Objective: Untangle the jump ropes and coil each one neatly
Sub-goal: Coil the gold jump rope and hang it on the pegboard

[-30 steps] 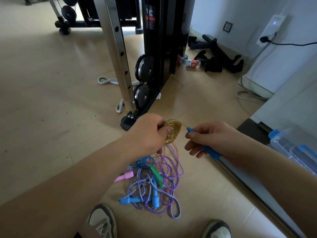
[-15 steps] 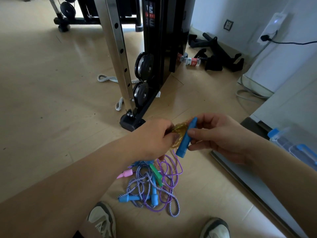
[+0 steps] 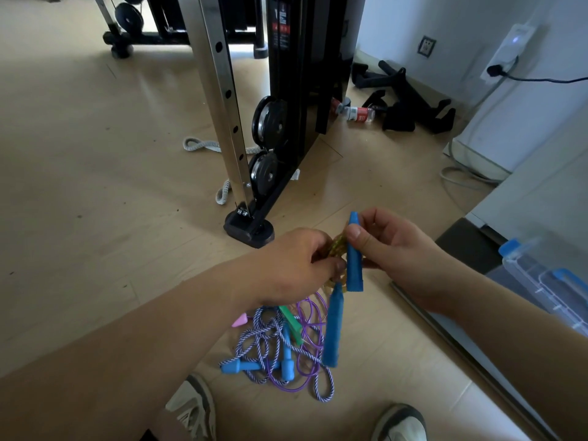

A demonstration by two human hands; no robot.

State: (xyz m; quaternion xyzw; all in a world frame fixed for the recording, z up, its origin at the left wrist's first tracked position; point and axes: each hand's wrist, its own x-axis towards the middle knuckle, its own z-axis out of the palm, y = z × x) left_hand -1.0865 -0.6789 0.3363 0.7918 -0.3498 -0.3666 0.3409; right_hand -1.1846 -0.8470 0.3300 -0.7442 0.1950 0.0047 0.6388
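My left hand grips a small coil of golden see-through jump rope at chest height. My right hand pinches that rope's blue handle upright against the coil. The second blue handle dangles below my hands. On the floor beneath lies a tangle of jump ropes: a purple-white braided rope, a thin purple rope, light blue handles, a green handle and a pink handle partly hidden by my left forearm.
A gym machine's steel post and black foot stand just beyond my hands. A clear box with blue clips sits on a low platform at the right. My shoes flank the tangle. Black handles and a bottle lie by the wall.
My right hand brought the blue handle from pointing sideways to upright against the golden coil. The second blue handle now hangs free below. Both hands drew closer together.
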